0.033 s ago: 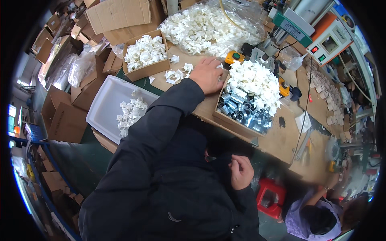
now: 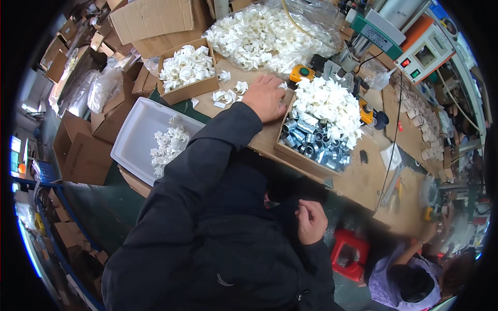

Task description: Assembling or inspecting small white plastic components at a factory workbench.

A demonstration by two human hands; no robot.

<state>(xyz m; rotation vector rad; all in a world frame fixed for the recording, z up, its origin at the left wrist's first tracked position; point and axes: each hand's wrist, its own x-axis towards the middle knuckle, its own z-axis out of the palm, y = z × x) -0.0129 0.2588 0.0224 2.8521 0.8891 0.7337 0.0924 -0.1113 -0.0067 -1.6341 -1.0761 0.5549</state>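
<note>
My left hand [image 2: 265,98] rests palm down on the brown work table, against the left wall of a cardboard box [image 2: 303,161]. Its fingers are bent, and a bit of white shows by the fingertips; what they hold, if anything, is hidden. Inside that box, white plastic pieces [image 2: 327,106] are heaped over shiny metal sleeves [image 2: 314,142]. Loose white parts [image 2: 228,95] lie left of the hand. Held low by my lap, my right hand [image 2: 311,223] is closed with curled fingers, and its inside cannot be seen.
A grey plastic tub [image 2: 129,135] with several white pieces stands at left. Behind it are a small carton [image 2: 193,88] and a plastic bag [image 2: 270,39], both full of white pieces. A bench machine [image 2: 378,33] stands back right. A red stool [image 2: 348,256] and a co-worker [image 2: 404,280] are at lower right.
</note>
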